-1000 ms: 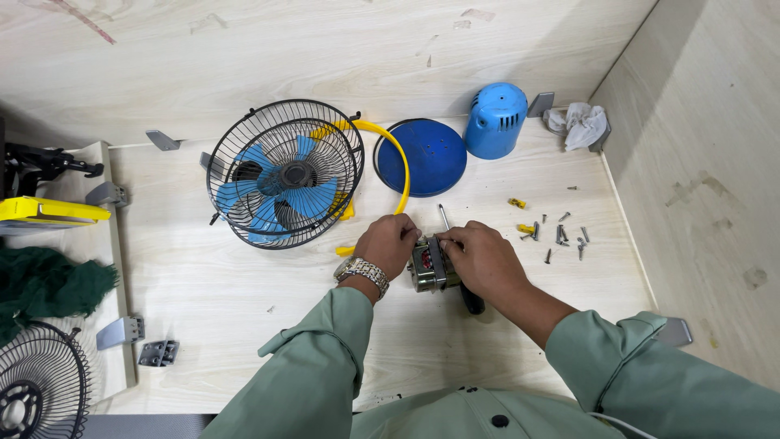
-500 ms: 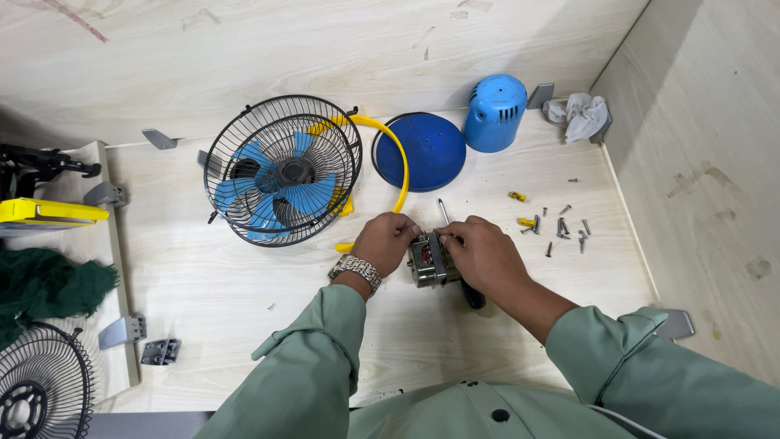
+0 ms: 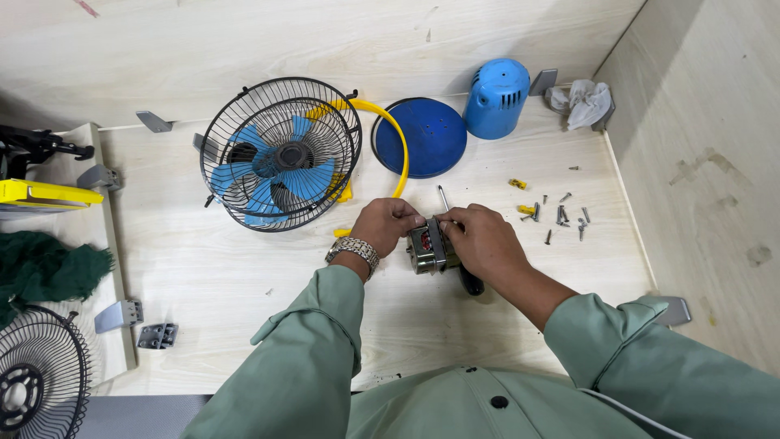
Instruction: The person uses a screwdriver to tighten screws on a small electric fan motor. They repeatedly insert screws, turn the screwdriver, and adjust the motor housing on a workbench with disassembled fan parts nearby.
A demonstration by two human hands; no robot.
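Both hands meet at the middle of the pale wooden table on a small metal fan motor. My left hand, with a metal watch on the wrist, grips the motor's left side. My right hand closes over its right side. A screwdriver lies under them, its shaft tip and dark handle showing. A black wire fan cage with blue blades lies to the left with a curved yellow bar beside it.
A round blue disc and a blue motor cover sit at the back. Several loose screws and yellow bits lie right of my hands. A crumpled cloth fills the corner. Another fan cage is at lower left.
Both hands stay on the motor with only small shifts of the fingers. Nothing else on the table has moved.
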